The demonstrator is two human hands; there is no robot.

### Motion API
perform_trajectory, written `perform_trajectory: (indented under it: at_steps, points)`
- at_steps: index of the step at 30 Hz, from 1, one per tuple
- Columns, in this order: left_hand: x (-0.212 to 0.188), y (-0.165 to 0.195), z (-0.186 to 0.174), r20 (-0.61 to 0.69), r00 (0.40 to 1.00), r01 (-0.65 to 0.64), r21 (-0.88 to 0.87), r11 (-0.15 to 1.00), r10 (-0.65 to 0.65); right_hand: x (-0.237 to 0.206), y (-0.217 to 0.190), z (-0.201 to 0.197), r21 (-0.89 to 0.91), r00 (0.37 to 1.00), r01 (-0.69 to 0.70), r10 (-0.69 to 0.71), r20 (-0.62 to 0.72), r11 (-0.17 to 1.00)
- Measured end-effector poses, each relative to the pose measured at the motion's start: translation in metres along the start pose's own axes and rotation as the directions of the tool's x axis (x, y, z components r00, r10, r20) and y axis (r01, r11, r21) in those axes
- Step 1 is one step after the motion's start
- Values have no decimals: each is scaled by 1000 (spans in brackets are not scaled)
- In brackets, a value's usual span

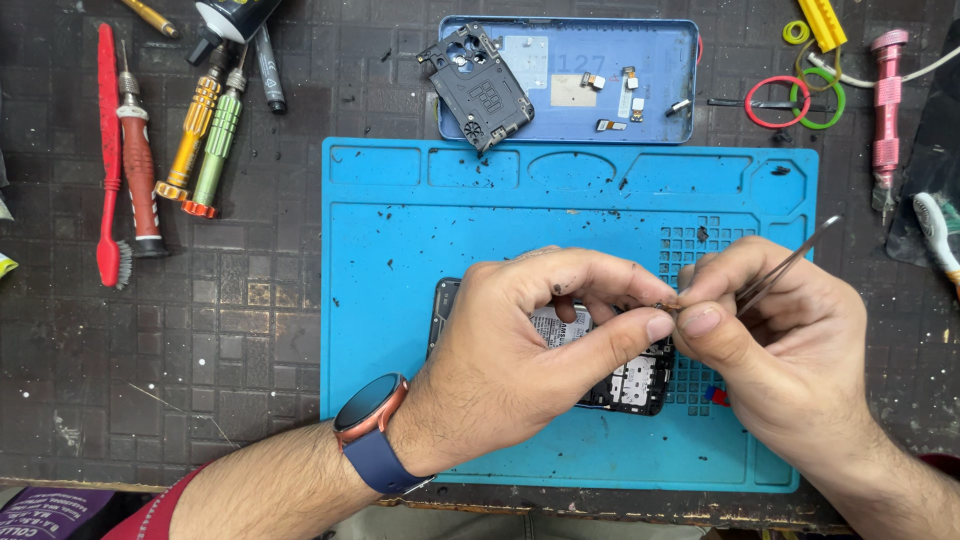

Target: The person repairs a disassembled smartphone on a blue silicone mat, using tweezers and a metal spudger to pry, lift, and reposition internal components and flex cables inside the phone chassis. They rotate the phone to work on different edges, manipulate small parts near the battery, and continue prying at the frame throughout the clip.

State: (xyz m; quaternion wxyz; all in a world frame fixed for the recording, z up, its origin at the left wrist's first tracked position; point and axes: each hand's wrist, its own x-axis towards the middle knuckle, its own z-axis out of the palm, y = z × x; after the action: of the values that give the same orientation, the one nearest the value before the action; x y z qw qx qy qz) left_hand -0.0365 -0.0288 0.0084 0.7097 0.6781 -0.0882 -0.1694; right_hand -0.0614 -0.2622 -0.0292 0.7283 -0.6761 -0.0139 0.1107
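An opened phone (622,380) with its battery and board exposed lies on the blue silicone work mat (400,300). My left hand (520,345) hovers over it, and its fingertips pinch a tiny part at about the middle of the mat. My right hand (780,340) holds metal tweezers (790,262) whose tips meet that same tiny part. A smartwatch with a blue band (372,405) sits on my left wrist. Most of the phone is hidden under my hands.
A blue phone back cover (660,60) holds small parts, and a black inner frame (478,85) leans on it. Screwdrivers (205,125) and a red brush (108,160) lie at left. Rubber bands (800,100), a pink driver (886,110) and a toothbrush (935,230) lie at right.
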Motion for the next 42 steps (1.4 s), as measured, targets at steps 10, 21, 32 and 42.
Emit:
perform_trajectory:
  at_steps: [10, 21, 32, 42]
  points:
    - [0, 0, -1, 14, 1000, 20, -16, 1000, -19, -1, 0, -1, -36, 1000, -13, 14, 2, 999]
    - [-1, -1, -2, 26, 1000, -15, -1, 1000, 15, -1, -1, -2, -48, 1000, 7, -6, 25, 999]
    - [0, -1, -2, 23, 1000, -20, 12, 1000, 19, 0, -3, -1, -87, 1000, -6, 7, 17, 996]
    - [0, -1, -2, 39, 999, -28, -31, 999, 29, -1, -2, -2, -72, 1000, -7, 9, 27, 997]
